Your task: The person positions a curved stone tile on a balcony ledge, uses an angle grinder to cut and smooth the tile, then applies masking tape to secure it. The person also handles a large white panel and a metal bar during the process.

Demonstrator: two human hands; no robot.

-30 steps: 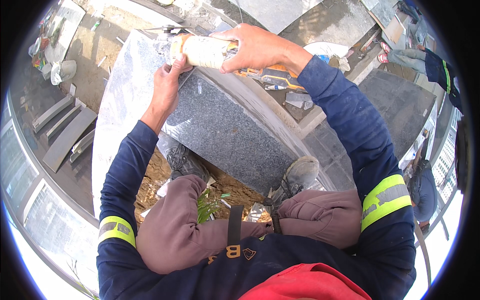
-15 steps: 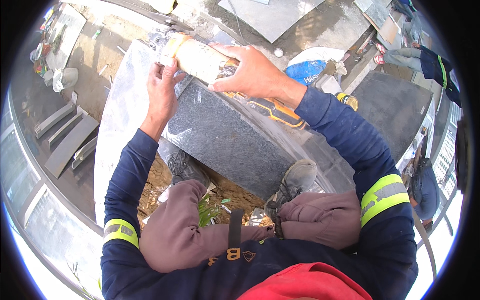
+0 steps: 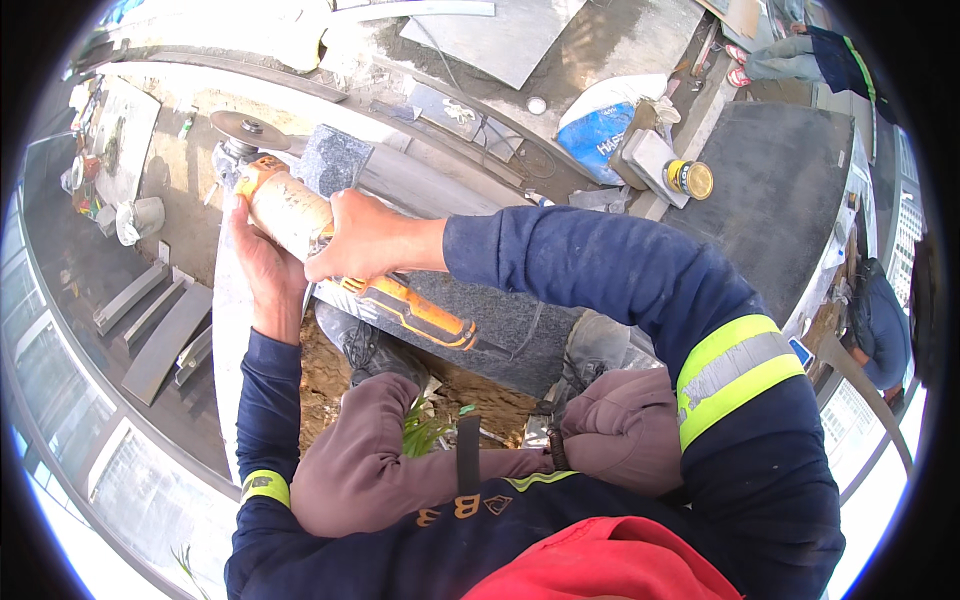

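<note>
Grinder (image 3: 288, 212) held from both sides, left hand (image 3: 270, 272) nearer disc (image 3: 232, 124), right hand (image 3: 368, 238) farther back

Outdoors, in strong daylight, I have sandy ground (image 3: 190, 210) beyond and left of my grip, whitening into glare straight ahead. Farther left of my grip, a dark floor (image 3: 72, 255) carries narrow grey stone strips (image 3: 165, 345), and past it curves a row of windows (image 3: 40, 355) in pale frames. A pale grey slab (image 3: 500, 40) lies ahead and right of my grip; well to the right are a broad dark slab (image 3: 780, 190) and, near the rim, a high-rise facade (image 3: 904, 245).
</note>
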